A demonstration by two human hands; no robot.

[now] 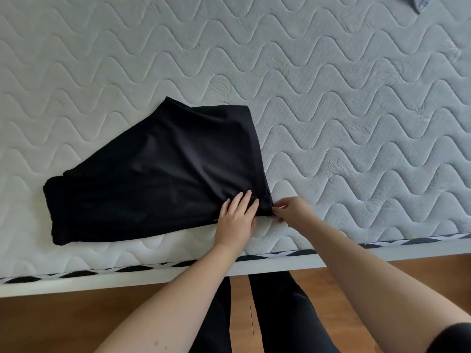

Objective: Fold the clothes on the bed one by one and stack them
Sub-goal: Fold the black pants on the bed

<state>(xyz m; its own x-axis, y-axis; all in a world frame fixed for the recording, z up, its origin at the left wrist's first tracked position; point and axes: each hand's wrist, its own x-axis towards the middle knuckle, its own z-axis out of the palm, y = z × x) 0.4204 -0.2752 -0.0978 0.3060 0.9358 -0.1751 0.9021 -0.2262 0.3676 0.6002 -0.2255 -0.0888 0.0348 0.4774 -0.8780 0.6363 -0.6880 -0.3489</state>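
Folding is under way on a black, soft knit garment [163, 171], which lies partly doubled over in the left centre of the frame on the white quilted mattress [331, 98] of the bed, close to its near edge. The left hand [237, 217] lies flat on the garment's lower right corner, its grip spread with straight fingers pressing the cloth down. Just beside it to the right, the right hand [293, 210] has its grip pinching the very tip of that same corner between thumb and fingertips. By the look of it, the person is squaring up or tucking this corner before the next fold. The next move probably calls for keeping the left hand as an anchor while the pinched edge is drawn taut and carried across toward the left, so the slanting upper edge lines up. No stack shows yet; a scrap of dark blue-grey cloth [420, 3] peeks in at the upper right, well apart.
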